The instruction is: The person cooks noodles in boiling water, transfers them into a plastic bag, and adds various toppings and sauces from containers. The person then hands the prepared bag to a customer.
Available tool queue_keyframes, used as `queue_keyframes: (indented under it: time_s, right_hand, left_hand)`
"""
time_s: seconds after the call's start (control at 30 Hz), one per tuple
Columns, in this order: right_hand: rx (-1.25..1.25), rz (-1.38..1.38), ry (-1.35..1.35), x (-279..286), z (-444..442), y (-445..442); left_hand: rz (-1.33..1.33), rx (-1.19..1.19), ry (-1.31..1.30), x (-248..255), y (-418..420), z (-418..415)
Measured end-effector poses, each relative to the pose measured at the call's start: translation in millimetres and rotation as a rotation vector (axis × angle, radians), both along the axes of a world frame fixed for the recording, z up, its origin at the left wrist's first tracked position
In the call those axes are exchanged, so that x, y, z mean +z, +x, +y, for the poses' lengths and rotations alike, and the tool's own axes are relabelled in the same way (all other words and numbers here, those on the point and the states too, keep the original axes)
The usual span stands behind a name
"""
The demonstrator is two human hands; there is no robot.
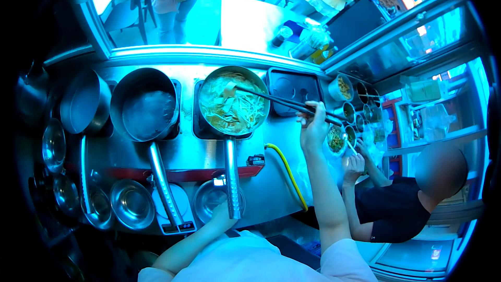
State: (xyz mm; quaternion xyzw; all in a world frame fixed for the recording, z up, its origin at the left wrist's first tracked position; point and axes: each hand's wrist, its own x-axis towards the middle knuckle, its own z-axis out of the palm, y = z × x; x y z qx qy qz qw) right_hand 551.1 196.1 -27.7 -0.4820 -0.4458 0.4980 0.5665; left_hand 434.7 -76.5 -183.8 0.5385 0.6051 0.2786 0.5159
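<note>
My right hand (314, 119) holds long dark chopsticks (282, 102), whose tips reach into a metal pan (267, 98) of vegetable strips in reddish broth (250, 105). A pale flat piece (231, 89) lies at the tips. The pan stands on the right-hand burner, its perforated metal handle (232, 180) towards me. Low beside that handle is my left hand (224, 209), over a steel bowl (203, 199); the handle and the bowl's glare partly hide its fingers, so its grip cannot be told.
Left of the pan stand a dark pan (145, 105) and another pan (82, 102). Steel bowls (132, 203) and a scale (178, 229) line the near edge. A yellow hose (287, 168) curves on the right. A co-worker (391, 209) handles food bowls at the far right. A dark tray (295, 86) adjoins the pan.
</note>
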Motion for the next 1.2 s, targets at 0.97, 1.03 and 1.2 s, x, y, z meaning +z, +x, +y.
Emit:
queue_keyframes:
  time_s: [0.97, 1.03, 1.2]
  right_hand:
    - [-0.358, -0.208, 0.366, 81, -128, 191]
    - [-0.365, -0.165, 0.367, 71, -132, 207]
    - [-0.177, -0.176, 0.356, 64, -125, 189]
  left_hand:
    - [-0.315, 0.074, -0.278, -119, 329, 116]
    - [-0.23, 0.034, -0.244, -73, 327, 114]
    - [-0.167, 0.044, -0.117, -77, 320, 138]
